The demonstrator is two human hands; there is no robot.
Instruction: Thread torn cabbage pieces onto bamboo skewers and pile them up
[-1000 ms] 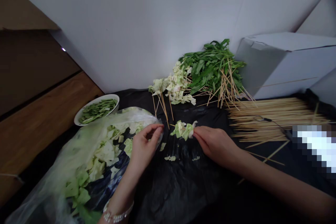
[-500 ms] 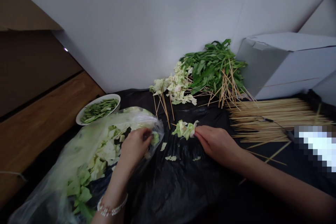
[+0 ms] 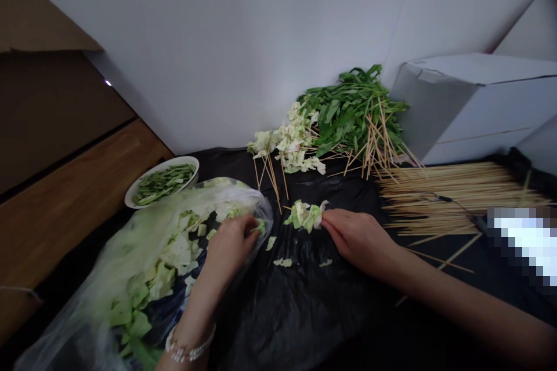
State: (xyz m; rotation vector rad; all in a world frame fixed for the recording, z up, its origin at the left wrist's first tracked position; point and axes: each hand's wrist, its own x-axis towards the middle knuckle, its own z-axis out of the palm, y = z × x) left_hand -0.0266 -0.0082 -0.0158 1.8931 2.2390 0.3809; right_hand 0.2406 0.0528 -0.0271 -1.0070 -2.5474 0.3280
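My right hand (image 3: pixel 354 235) pinches a skewer of cabbage pieces (image 3: pixel 304 215) over the black plastic sheet (image 3: pixel 300 307); a short skewer tip shows at the left of the leaves. Inside the mouth of a clear plastic bag (image 3: pixel 104 261), my left hand (image 3: pixel 232 243) has its fingers closed on a piece of cabbage (image 3: pixel 260 226). More cut cabbage (image 3: pixel 163 278) lies in the bag, left of that hand. A few loose cabbage scraps (image 3: pixel 282 262) rest on the sheet between my hands.
Behind the bag stands a white bowl (image 3: pixel 131 200) of cut green vegetables. Finished cabbage skewers (image 3: pixel 289 142) and leafy green skewers (image 3: pixel 348 107) are piled by the wall. Many bare skewers (image 3: pixel 448 191) lie at the right, before a white box (image 3: pixel 491 107).
My left hand has moved slightly right and up within the bag opening, with a cabbage piece now showing at its fingertips. My right hand and its skewer have barely shifted.
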